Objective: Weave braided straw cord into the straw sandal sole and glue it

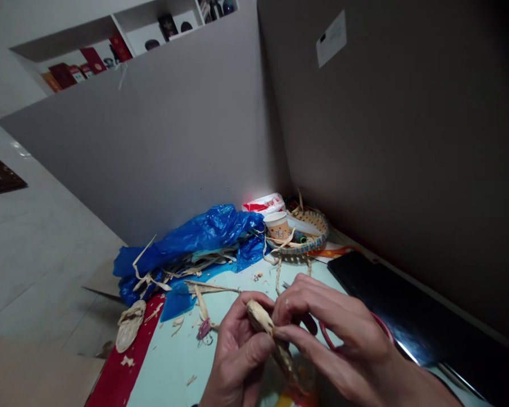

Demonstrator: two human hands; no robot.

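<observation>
My left hand [241, 350] is closed around a small tan bundle of dried husk [261, 319], held upright over the pale table [173, 362]. Its thumb presses on the bundle's lower part. My right hand [339, 333] comes in from the right, and its fingertips pinch the same bundle near the top. Both hands meet just above the table's front edge. A red ring-shaped thing [328, 339] shows partly under my right hand.
A blue plastic bag [199, 237] with loose husk strips lies at the back. A woven basket [309, 240] with a paper cup [277, 225] stands in the corner. A dark flat panel [390, 305] lies at right. Grey partition walls enclose the desk.
</observation>
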